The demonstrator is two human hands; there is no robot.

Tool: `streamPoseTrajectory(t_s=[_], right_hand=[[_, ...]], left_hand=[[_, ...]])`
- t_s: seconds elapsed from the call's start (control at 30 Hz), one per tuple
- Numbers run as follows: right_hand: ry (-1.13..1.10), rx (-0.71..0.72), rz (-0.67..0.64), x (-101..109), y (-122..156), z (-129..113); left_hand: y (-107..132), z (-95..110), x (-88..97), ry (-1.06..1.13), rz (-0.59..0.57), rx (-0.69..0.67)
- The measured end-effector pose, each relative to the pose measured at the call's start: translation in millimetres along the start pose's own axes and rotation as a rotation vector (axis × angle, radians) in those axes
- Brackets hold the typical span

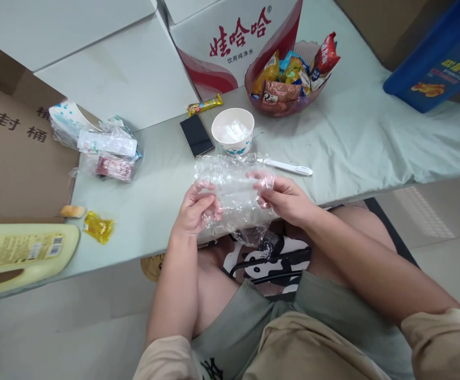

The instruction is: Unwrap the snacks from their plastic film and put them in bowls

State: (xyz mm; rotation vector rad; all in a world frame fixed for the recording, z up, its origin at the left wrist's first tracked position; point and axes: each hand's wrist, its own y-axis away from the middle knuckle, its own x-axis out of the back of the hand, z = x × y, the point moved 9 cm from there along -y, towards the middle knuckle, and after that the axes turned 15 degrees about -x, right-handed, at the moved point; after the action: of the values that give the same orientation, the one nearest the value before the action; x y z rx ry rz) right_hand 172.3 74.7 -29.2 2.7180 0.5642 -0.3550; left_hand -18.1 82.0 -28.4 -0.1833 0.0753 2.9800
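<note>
A crumpled clear plastic bag (pixel 233 192) is stretched between both my hands at the table's near edge. My left hand (pixel 196 211) pinches its left side with curled fingers. My right hand (pixel 283 198) grips its right side, fingers closed on the film. Just beyond the bag stands a white paper bowl (pixel 233 131) with something white inside, and a white plastic utensil (pixel 289 168) lies to its right.
A black phone (pixel 196 135) lies left of the bowl. A pink basket of snacks (pixel 289 79) stands behind, by a white-and-red carton (pixel 230 42). Wrapped packets (pixel 103 148) sit at left, a yellow packet (pixel 98 227) and a yellow bottle (pixel 19 256) near the front edge.
</note>
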Motion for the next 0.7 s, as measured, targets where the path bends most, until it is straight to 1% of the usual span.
streamPoseTrajectory(t_s=[0.03, 0.07, 0.1, 0.17, 0.23, 0.27, 0.33, 0.4, 0.43, 0.5, 0.53, 0.6, 0.67, 0.7], right_hand=[[0.025, 0.023, 0.011, 1, 0, -1], [0.055, 0.034, 0.062, 6, -1, -1], [0.074, 0.025, 0.147, 15, -3, 1], [0.071, -0.045, 0.355, 36, -6, 10], [0.098, -0.078, 0.499, 49, -5, 12], [0.149, -0.043, 0.535, 52, -4, 8], [0.318, 0.092, 0.561, 48, 1, -8], [0.488, 0.205, 0.528, 38, 5, -19], [0.554, 0.234, 0.494, 33, 6, -20], [0.624, 0.239, 0.418, 25, 2, -17], [0.611, 0.218, 0.386, 24, 0, -13], [0.477, 0.139, 0.315, 25, -7, -3], [0.291, 0.028, 0.183, 21, -13, 8], [0.227, -0.035, 0.095, 14, -15, 13]], left_hand=[[-1, -1, 2.2, 0.004, 0.005, -0.004], [-3, -2, 3.7, 0.002, 0.004, -0.003], [-6, -5, 4.7, -0.004, 0.001, -0.006], [-14, -8, 6.1, -0.034, -0.001, -0.035], [-21, -9, 7.6, -0.122, 0.006, -0.093], [-23, -8, 8.0, -0.195, 0.007, -0.124], [-26, -6, 7.5, -0.344, 0.01, -0.176], [-25, -3, 5.1, -0.394, 0.011, -0.21], [-23, -3, 4.0, -0.368, 0.014, -0.218], [-20, -1, 2.5, -0.253, 0.017, -0.222], [-19, -1, 1.5, -0.184, 0.007, -0.218], [-15, 0, -3.2, -0.05, -0.06, -0.189], [-12, -1, -10.3, 0.068, -0.152, -0.137], [-10, -2, -12.7, 0.121, -0.176, -0.115]])
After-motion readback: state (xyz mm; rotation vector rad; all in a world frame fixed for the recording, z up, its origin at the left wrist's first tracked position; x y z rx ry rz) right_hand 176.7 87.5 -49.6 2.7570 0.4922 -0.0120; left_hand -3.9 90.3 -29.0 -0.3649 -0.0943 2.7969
